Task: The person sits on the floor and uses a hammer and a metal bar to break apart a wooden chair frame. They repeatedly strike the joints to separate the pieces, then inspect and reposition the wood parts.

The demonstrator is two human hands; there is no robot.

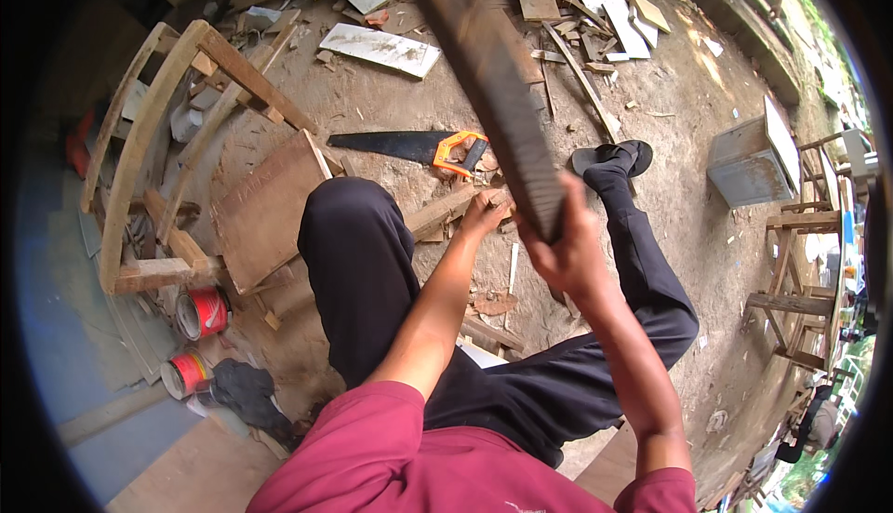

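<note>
My right hand (572, 248) is wrapped round the lower end of a long dark wooden bar (498, 94). The bar rises up and leftward past the top of the picture, slightly blurred. Lower and to the left, my left hand (486, 213) is closed low over the ground between my legs, beside a wooden beam (437, 213). What its fingers hold, if anything, I cannot make out. Just beyond it a handsaw (400, 144) with an orange and black handle lies flat on the dirt.
To the left stands a wooden frame (139, 150) with a brown board (270, 211) leaning by it. Two red cans (202, 313) and a dark cloth (246, 397) lie nearer. Scrap wood (372, 48) litters the far ground. A grey box (753, 159) and wooden trestle (791, 304) stand right.
</note>
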